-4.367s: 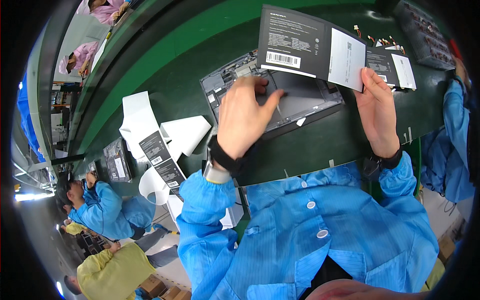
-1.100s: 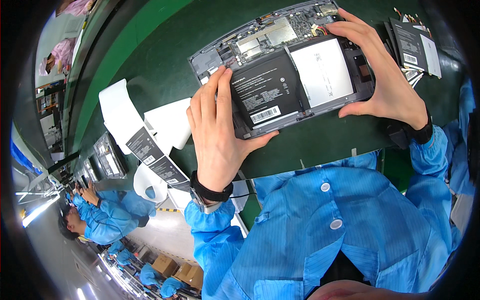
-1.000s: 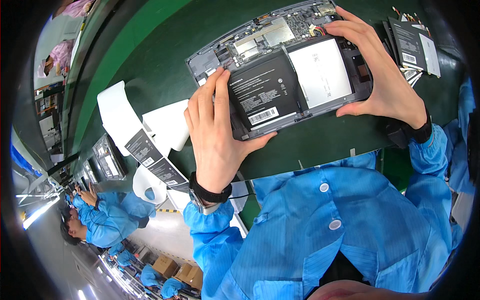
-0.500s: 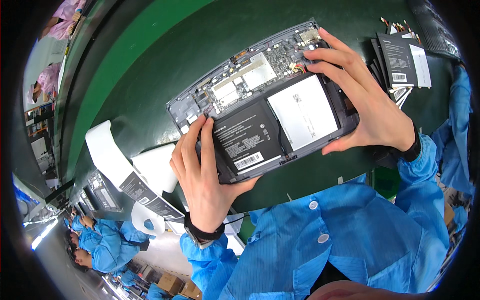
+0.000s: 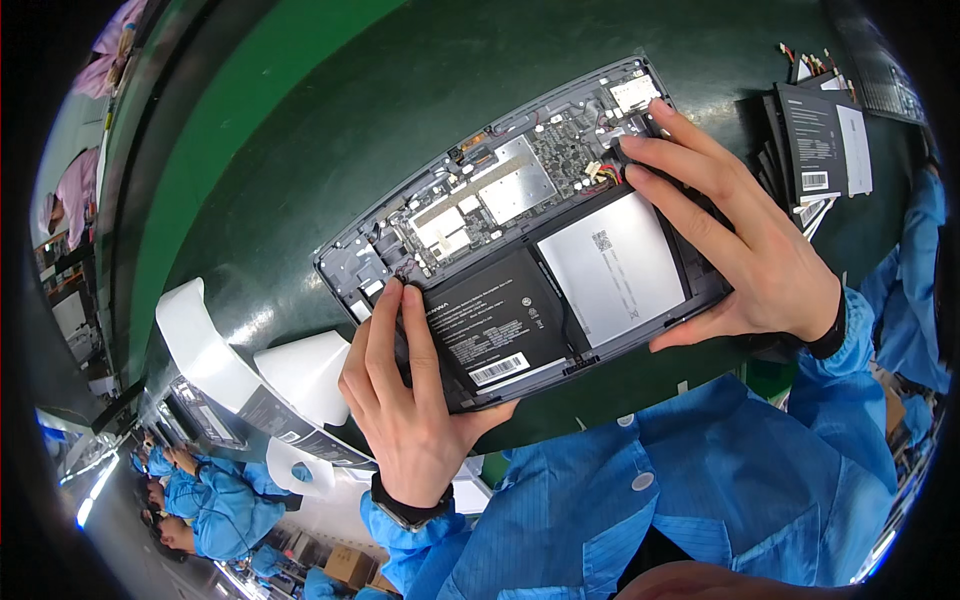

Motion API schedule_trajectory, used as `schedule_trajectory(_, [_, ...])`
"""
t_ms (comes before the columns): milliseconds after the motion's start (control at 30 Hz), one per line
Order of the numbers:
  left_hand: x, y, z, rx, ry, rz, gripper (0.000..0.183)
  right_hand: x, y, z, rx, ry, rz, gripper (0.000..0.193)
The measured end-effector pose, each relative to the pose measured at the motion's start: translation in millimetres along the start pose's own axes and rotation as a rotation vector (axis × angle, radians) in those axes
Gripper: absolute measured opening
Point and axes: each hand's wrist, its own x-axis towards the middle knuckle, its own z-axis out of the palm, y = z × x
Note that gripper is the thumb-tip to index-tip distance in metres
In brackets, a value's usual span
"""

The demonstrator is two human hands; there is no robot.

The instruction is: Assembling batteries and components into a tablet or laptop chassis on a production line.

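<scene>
Head view: an opened laptop base [image 5: 520, 210] lies tilted on the green bench [image 5: 300, 120], its circuit boards and wiring showing along the far side. A flat battery [image 5: 560, 300], half black with a label, half silver, sits in the near part of the base. The left hand [image 5: 410, 400] lies flat on the battery's black end, fingers [image 5: 385, 330] stretched toward the boards and thumb hooked under the near edge of the base, so it clasps battery and base together. The right hand [image 5: 740, 250] covers the battery's silver end; its fingertips [image 5: 640, 150] press at the wire connector by the boards, and the thumb rests against the near edge. Both sleeves are blue. A stack of spare batteries [image 5: 815, 150] lies to the right, near the right hand but apart from it. Curled white liner strips [image 5: 250, 370] lie to the left of the left hand. Other people in blue coats sit far off at lower left.
</scene>
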Motion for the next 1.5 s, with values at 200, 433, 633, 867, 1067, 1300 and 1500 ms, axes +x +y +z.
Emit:
schedule_trajectory(200, [-4.7,0.5,-1.8,0.075,-0.046,0.031,0.117,1.0,-4.6,-3.5,-0.058,-0.026,-0.034,0.110])
schedule_trajectory(433, [-0.1,3.0,-7.5,0.035,-0.078,0.119,0.104,1.4,-19.1,-3.5,-0.167,-0.088,-0.056,0.105])
schedule_trajectory(633, [8.5,24.0,-0.3,-0.133,-0.076,0.214,0.108,14.7,-45.0,11.9,-0.145,-0.232,-0.173,0.108])
schedule_trajectory(867, [9.8,31.5,14.9,-0.136,-0.026,0.255,0.097,25.1,-46.2,23.9,-0.218,-0.228,-0.195,0.097])
schedule_trajectory(1067, [12.7,34.9,4.2,-0.131,-0.048,0.232,0.097,24.9,-53.6,24.2,-0.342,-0.228,-0.187,0.107])
schedule_trajectory(1300, [-0.7,19.1,7.9,-0.186,-0.007,0.212,0.100,22.4,-52.7,29.7,-0.272,-0.123,-0.197,0.070])
schedule_trajectory(1500, [-8.9,2.5,-1.0,-0.156,0.006,0.149,0.103,19.0,-53.7,25.8,-0.279,-0.134,-0.176,0.085])
